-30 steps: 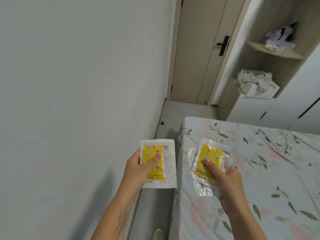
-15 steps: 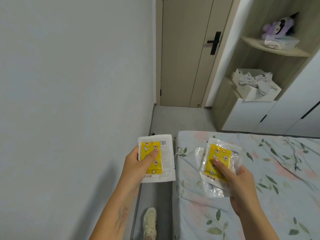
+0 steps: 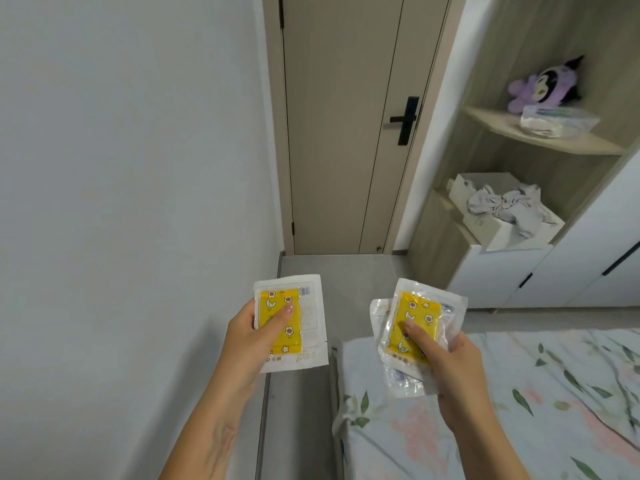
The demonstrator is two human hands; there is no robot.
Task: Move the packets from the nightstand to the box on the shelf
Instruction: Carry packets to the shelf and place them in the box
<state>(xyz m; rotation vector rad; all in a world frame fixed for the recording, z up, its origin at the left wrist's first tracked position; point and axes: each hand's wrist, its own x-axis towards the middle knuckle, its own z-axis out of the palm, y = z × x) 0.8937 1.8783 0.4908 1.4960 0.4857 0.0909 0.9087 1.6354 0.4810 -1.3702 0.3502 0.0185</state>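
My left hand [image 3: 247, 344] grips a white packet with a yellow patterned pad [image 3: 304, 323], thumb laid across its face. Over the bed's corner, my right hand [image 3: 450, 368] holds a small stack of the same clear-wrapped yellow packets [image 3: 419, 317], thumb pressing on the top one. The white box [image 3: 491, 233] sits on the lower shelf [image 3: 446, 202] at the right, far ahead of both hands, with crumpled grey cloth inside. The nightstand is out of view.
A closed beige door [image 3: 346, 133] with a black handle stands ahead. A narrow grey floor strip [image 3: 304, 410] runs between the left wall and the floral-sheeted bed [image 3: 519, 410]. The upper shelf carries a purple plush toy [image 3: 543, 88] and a plastic packet.
The view has advanced along the aisle toward the door and shelf; the box looks larger and nearer. Both hands keep the same hold on their packets.
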